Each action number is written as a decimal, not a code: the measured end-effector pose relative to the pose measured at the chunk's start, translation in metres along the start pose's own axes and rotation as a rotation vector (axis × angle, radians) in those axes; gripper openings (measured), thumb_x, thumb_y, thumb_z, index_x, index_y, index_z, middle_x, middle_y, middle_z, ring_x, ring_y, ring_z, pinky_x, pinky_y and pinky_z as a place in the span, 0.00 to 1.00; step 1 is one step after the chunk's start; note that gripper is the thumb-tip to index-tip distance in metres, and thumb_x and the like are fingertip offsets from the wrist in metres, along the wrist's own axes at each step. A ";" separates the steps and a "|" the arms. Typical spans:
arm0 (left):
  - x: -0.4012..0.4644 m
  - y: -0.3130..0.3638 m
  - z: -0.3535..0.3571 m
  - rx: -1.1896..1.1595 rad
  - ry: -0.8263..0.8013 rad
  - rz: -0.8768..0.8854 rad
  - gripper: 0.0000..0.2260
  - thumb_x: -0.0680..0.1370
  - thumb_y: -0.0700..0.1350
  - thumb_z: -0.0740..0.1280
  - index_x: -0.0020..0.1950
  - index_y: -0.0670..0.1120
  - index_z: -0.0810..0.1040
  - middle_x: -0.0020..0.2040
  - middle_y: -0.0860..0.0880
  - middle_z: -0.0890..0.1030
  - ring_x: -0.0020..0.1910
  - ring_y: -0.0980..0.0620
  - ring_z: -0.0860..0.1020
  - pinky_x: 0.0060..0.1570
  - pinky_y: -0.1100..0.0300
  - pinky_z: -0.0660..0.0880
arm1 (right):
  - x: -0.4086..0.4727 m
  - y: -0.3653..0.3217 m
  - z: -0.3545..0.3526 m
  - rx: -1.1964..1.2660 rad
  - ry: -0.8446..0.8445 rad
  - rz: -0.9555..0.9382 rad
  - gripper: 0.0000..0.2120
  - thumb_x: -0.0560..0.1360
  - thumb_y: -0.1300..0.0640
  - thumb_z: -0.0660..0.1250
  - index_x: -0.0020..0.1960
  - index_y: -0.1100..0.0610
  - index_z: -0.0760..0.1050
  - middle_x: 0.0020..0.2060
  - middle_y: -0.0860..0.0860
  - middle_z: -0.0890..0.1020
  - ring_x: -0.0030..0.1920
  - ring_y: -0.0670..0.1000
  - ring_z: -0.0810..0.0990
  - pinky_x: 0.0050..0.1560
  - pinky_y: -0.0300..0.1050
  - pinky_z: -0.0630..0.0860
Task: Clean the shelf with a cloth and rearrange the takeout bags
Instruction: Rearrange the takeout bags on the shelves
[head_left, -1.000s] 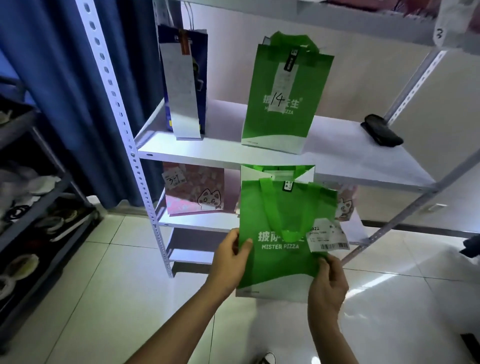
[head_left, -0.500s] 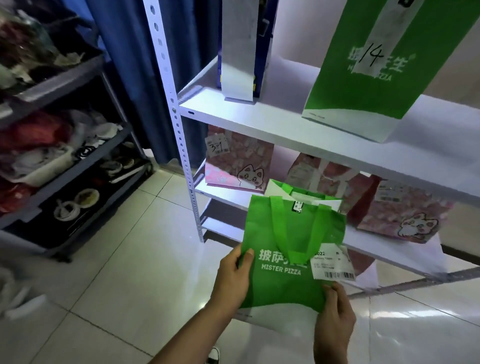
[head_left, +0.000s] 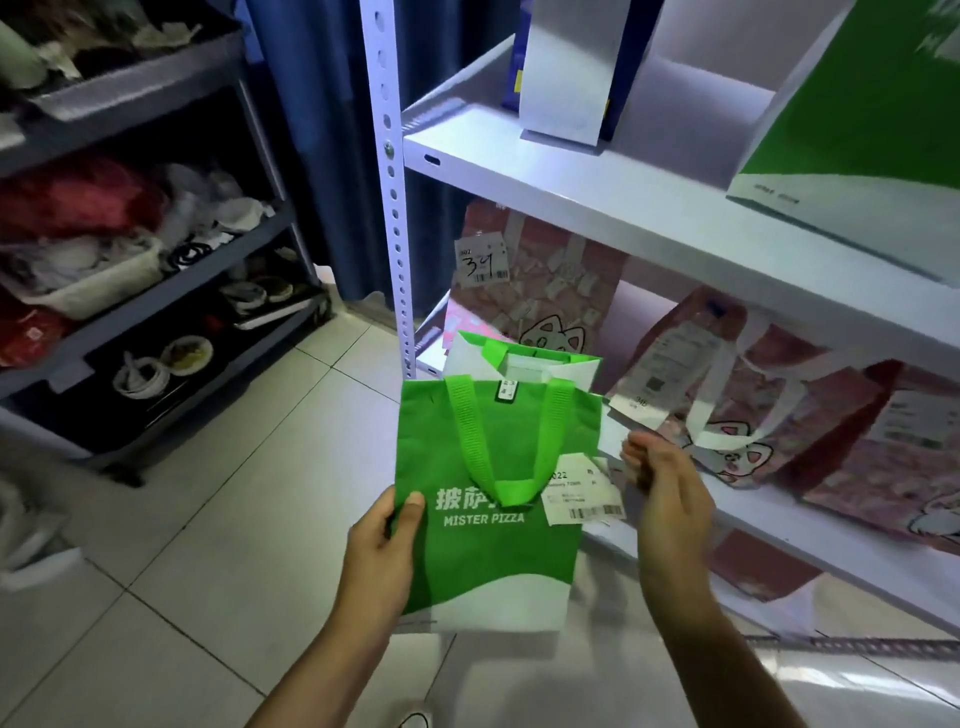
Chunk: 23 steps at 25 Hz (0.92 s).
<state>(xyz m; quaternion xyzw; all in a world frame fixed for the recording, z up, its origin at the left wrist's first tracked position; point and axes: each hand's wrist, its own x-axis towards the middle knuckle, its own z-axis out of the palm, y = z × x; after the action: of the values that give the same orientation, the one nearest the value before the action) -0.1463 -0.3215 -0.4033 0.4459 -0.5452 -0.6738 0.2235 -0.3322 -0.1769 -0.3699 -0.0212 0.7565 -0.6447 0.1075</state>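
I hold a small green "MISTER PIZZA" bag upright in front of the white shelf's lower board. My left hand grips its left edge, thumb on the front. My right hand sits at the bag's right side beside the stapled receipt, fingers curled; whether it grips anything is unclear. A second green and white bag stands right behind it. Three pink cat bags rest on the lower board. No cloth is in view.
On the middle board stand a blue bag with a long white receipt and a large green bag. The perforated upright post is left of them. A grey cart of dishes and a blue curtain lie to the left.
My view has come lower and closer to the lower board. My right hand has left the bag's bottom right corner and risen to its right side by the receipt. The left hand's grip is unchanged.
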 end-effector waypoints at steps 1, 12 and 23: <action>0.005 -0.004 -0.005 -0.015 0.013 -0.005 0.10 0.83 0.41 0.62 0.50 0.50 0.83 0.47 0.51 0.87 0.47 0.51 0.85 0.51 0.51 0.80 | 0.018 -0.005 0.013 -0.008 -0.007 -0.025 0.10 0.83 0.59 0.61 0.56 0.54 0.82 0.54 0.51 0.85 0.56 0.48 0.83 0.57 0.43 0.80; 0.049 -0.023 -0.046 -0.153 0.109 -0.101 0.09 0.83 0.42 0.62 0.55 0.49 0.82 0.46 0.50 0.87 0.41 0.53 0.86 0.34 0.64 0.80 | 0.182 -0.016 0.115 -0.359 -0.009 0.155 0.25 0.82 0.59 0.60 0.78 0.56 0.62 0.66 0.51 0.74 0.60 0.55 0.77 0.49 0.29 0.70; 0.064 -0.033 -0.058 -0.180 0.109 -0.122 0.10 0.83 0.42 0.61 0.55 0.47 0.82 0.47 0.48 0.87 0.42 0.52 0.86 0.35 0.62 0.80 | 0.200 0.008 0.127 -0.493 0.020 0.046 0.07 0.77 0.60 0.66 0.41 0.55 0.72 0.36 0.47 0.75 0.45 0.53 0.75 0.41 0.42 0.72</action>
<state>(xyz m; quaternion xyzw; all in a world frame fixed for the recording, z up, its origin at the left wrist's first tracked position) -0.1235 -0.3925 -0.4576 0.4921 -0.4413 -0.7073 0.2507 -0.5024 -0.3328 -0.4231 -0.0234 0.8923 -0.4382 0.1063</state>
